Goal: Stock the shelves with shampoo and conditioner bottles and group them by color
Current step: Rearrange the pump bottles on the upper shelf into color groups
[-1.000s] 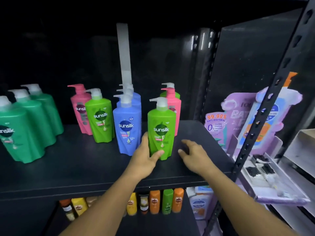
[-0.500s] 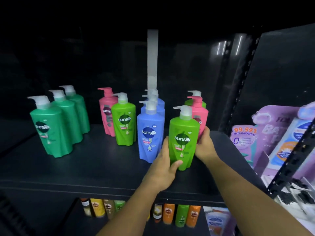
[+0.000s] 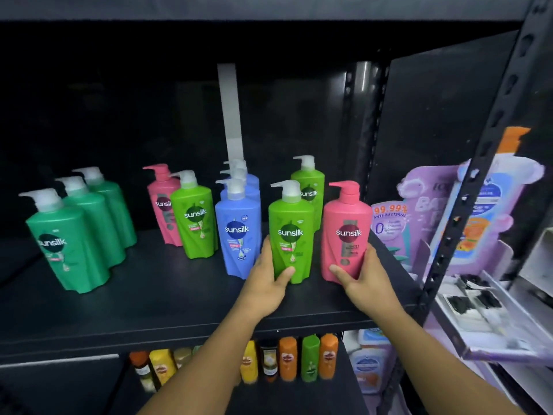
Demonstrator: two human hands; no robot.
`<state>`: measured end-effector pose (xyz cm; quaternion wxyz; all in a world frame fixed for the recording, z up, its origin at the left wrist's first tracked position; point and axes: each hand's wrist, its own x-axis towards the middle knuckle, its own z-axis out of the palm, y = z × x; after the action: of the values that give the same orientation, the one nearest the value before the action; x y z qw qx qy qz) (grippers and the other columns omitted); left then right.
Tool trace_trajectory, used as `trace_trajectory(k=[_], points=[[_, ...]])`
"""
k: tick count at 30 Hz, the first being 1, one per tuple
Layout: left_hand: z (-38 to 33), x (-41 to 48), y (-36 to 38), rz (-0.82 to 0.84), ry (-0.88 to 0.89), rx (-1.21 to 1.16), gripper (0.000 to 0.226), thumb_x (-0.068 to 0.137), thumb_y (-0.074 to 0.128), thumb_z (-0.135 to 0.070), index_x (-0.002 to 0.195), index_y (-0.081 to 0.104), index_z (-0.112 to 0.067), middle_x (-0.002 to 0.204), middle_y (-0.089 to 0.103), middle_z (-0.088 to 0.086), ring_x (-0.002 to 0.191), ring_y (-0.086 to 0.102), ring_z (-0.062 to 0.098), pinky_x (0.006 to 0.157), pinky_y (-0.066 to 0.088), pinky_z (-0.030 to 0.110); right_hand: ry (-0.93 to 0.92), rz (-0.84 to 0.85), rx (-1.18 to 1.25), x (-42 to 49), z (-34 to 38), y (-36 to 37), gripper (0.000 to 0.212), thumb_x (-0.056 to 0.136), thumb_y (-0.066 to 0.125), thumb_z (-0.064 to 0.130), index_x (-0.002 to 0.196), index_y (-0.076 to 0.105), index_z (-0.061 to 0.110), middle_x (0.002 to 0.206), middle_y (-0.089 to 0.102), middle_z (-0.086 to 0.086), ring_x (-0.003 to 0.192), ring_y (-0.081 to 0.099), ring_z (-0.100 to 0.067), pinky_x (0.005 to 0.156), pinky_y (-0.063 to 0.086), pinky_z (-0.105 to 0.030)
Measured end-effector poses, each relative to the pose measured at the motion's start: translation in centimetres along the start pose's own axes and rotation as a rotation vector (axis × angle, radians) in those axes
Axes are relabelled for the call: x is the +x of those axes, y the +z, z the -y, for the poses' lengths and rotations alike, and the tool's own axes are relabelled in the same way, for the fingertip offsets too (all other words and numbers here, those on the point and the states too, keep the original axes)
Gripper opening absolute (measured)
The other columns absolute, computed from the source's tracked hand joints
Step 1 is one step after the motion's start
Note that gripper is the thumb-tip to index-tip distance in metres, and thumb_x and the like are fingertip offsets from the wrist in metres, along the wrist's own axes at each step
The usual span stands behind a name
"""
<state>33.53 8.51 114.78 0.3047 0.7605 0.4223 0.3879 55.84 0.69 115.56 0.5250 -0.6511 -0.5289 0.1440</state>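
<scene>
On the black shelf (image 3: pixel 149 295) my left hand (image 3: pixel 266 283) grips the lower part of a light green pump bottle (image 3: pixel 290 229). Right beside it my right hand (image 3: pixel 362 280) grips a pink pump bottle (image 3: pixel 347 226) near the shelf's right edge. Another light green bottle (image 3: pixel 309 187) stands behind them. A row of blue bottles (image 3: pixel 238 232) runs back just left of my left hand. Further left are a light green bottle (image 3: pixel 194 217) with a pink bottle (image 3: pixel 161 199) behind it. Three dark green bottles (image 3: pixel 65 238) line up at the far left.
A black perforated upright (image 3: pixel 466 190) borders the shelf on the right, with purple and blue soap packs (image 3: pixel 449 211) beyond it. The lower shelf holds several small orange, yellow and green bottles (image 3: pixel 287 357). A white strip (image 3: pixel 229 112) hangs at the back.
My right hand has pulled the pink bottle from behind the light green one to the front right. The second light green bottle behind is now uncovered. My left hand stays on the front green bottle.
</scene>
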Motion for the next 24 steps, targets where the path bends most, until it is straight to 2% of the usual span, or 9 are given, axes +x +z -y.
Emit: trace_trajectory(k=[4,9,16,20,24], points=[[0.5,0.1,0.0,0.01,-0.032,-0.086,0.074,0.087,0.069,-0.047,0.149,0.029,-0.045,0.138,0.06,-0.02,0.127,0.059,0.005,0.111,0.048,0.045,0.023,-0.012,0.014,-0.1,0.2,-0.1,0.056,0.078,0.085,0.027,0.119,0.047,0.033,0.106,0.063,0.014,0.09,0.056,0.012,0.071,0.04,-0.007],[0.2,1.1,0.5,-0.016,-0.076,-0.072,0.075,0.078,0.072,-0.052,0.142,0.033,-0.042,0.127,0.066,-0.016,0.113,0.068,0.012,0.101,0.055,0.045,0.009,0.017,0.016,0.0,-0.1,-0.5,0.06,0.078,0.085,0.026,0.12,0.046,0.041,0.107,0.065,0.022,0.094,0.059,0.015,0.074,0.041,-0.007],[-0.7,5.3,2.4,-0.025,-0.078,-0.025,0.064,0.078,0.079,-0.04,0.127,0.038,-0.035,0.119,0.071,-0.005,0.108,0.07,0.016,0.096,0.057,0.046,0.013,0.009,-0.014,-0.4,-0.1,-0.4,0.057,0.079,0.084,0.033,0.119,0.044,0.045,0.106,0.064,0.024,0.093,0.058,0.014,0.075,0.04,-0.006],[-1.8,7.7,3.2,-0.016,-0.077,-0.002,0.053,0.087,0.081,-0.023,0.12,0.039,-0.027,0.111,0.074,-0.003,0.102,0.072,0.018,0.088,0.055,0.033,0.003,0.0,-0.053,-0.5,-0.1,0.0,0.057,0.079,0.082,0.036,0.12,0.044,0.044,0.107,0.063,0.025,0.093,0.057,0.013,0.076,0.04,-0.01],[-2.1,9.1,3.8,-0.024,-0.086,-0.009,0.053,0.09,0.079,-0.019,0.126,0.041,-0.019,0.115,0.071,-0.001,0.103,0.069,0.016,0.086,0.051,0.029,0.004,0.034,-0.077,0.0,-0.5,0.0,0.059,0.079,0.082,0.04,0.123,0.043,0.044,0.109,0.064,0.026,0.098,0.059,0.009,0.081,0.045,-0.019]])
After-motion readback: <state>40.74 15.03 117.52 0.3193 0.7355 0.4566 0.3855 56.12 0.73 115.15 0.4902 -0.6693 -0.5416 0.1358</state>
